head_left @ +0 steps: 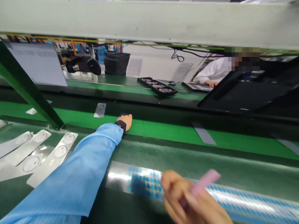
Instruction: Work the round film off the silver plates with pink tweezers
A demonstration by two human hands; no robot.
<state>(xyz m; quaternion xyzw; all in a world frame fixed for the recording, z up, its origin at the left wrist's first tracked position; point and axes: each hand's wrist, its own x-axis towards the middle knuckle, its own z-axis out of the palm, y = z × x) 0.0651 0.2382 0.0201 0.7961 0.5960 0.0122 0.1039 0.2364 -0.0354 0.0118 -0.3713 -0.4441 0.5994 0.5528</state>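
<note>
Head view: right hand [184, 196], motion-blurred, grips a pink stick [205, 182], its long axis slanting up to the right, above a sheet of blue-dotted film [144, 183]. Left hand [125, 121], reaching out in a blue sleeve [79, 161], sits at the green conveyor belt [175, 132]; its fingers are hidden, so open or closed, can't tell.

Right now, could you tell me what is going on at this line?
A person's left hand rests on a green conveyor belt, a black band on its wrist. Their right hand holds a blurred pink strip above a sheet of blue dots. White strips with round patches lie at the left. A co-worker in white is across the line.
</note>
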